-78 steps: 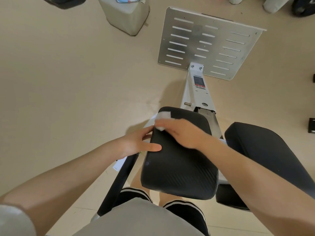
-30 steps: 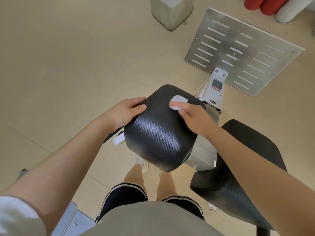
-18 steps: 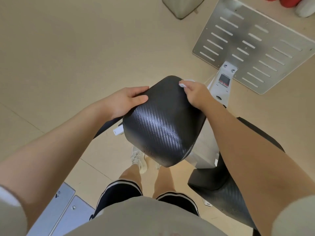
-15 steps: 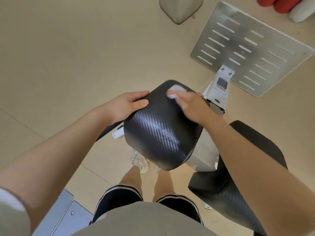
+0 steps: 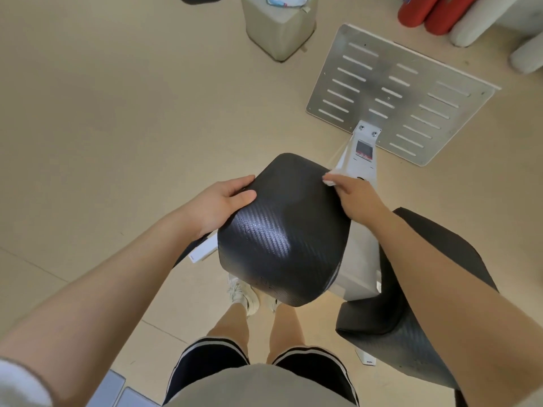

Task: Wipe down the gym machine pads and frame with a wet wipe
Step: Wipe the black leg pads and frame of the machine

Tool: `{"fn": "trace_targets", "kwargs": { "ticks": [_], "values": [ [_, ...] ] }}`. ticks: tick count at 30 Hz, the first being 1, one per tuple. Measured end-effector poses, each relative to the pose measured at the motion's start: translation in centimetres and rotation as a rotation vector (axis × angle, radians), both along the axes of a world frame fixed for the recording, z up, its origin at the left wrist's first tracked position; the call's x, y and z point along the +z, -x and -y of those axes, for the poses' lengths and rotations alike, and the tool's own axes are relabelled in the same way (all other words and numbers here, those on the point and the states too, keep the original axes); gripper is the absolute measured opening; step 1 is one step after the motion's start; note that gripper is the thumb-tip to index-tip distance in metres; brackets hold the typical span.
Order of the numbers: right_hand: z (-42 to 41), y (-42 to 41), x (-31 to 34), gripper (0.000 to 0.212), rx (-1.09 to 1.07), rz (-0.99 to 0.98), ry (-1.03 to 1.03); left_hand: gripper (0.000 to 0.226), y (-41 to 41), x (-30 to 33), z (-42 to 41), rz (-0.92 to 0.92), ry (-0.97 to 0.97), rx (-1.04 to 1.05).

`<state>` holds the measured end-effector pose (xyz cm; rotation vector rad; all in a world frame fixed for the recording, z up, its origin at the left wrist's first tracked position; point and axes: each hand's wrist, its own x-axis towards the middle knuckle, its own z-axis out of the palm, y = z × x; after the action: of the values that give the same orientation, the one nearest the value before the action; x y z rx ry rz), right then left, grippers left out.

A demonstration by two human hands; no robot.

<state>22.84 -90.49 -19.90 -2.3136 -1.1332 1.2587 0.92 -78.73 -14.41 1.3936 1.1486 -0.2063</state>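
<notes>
Head view: frame label [image 5: 364, 149] unreadable.

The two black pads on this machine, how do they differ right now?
The centre pad is gripped at its left edge by the left hand, while the right hand presses a wet wipe at its far right edge; the right pad is untouched by either hand. The centre pad shows whole, with a bright sheen; the right pad is partly hidden behind the right forearm and looks duller. Both share black carbon-weave-textured covering.

Grey bin [image 5: 280, 27] on beige floor [image 5: 117, 98], 2 red rolls [image 5: 426, 13], possibly foam, top right
</notes>
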Motion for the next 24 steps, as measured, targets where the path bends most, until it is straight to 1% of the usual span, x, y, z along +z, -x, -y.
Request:
{"fn": "trace_targets", "kwargs": {
  "ticks": [5, 6, 8, 11, 12, 14, 16, 19, 21, 23, 24],
  "values": [
    [2.6, 4.9, 5.1, 0.04, 0.262, -0.11, -0.194, 0.045, -0.1, 0.6, -0.2, 0.001, 0.019, -0.035],
    [3.1, 5.0, 5.3, 0.04, 0.28, -0.133, -0.213, 0.045, -0.1, 0.7, -0.3, -0.002, 0.019, -0.05],
    [3.7, 4.3, 5.1, 0.04, 0.198, -0.151, -0.191, 0.046, -0.1, 0.8, -0.4, -0.007, 0.019, -0.074],
    [4.5, 2.6, 4.2, 0.039, -0.035, -0.052, -0.027, 0.045, 0.0, 0.9, -0.4, 0.01, 0.017, -0.1],
    [4.4, 2.5, 3.8, 0.04, -0.083, -0.013, 0.021, 0.044, 0.0, 0.9, -0.4, 0.021, 0.014, -0.106],
    [3.6, 3.1, 3.6, 0.039, -0.109, 0.07, 0.066, 0.039, 0.1, 0.8, -0.5, 0.053, 0.016, -0.1],
    [2.2, 4.8, 4.3, 0.039, -0.083, 0.107, 0.053, 0.036, 0.1, 0.9, -0.5, 0.082, 0.026, -0.099],
    [-0.1, 8.5, 6.3, 0.042, 0.072, 0.088, 0.006, 0.037, 0.1, 0.7, -0.6, 0.111, 0.06, -0.092],
    [-1.2, 10.9, 7.2, 0.045, 0.165, 0.164, -0.023, 0.034, 0.4, 0.8, -0.6, 0.134, 0.11, -0.065],
    [-1.3, 11.7, 7.2, 0.044, 0.211, 0.222, -0.062, 0.036, 0.8, 0.7, -0.8, 0.138, 0.175, -0.04],
    [-1.1, 11.5, 7.0, 0.041, 0.175, 0.202, -0.063, 0.037, 1.0, 0.7, -1.0, 0.142, 0.2, -0.048]
  ]
}}
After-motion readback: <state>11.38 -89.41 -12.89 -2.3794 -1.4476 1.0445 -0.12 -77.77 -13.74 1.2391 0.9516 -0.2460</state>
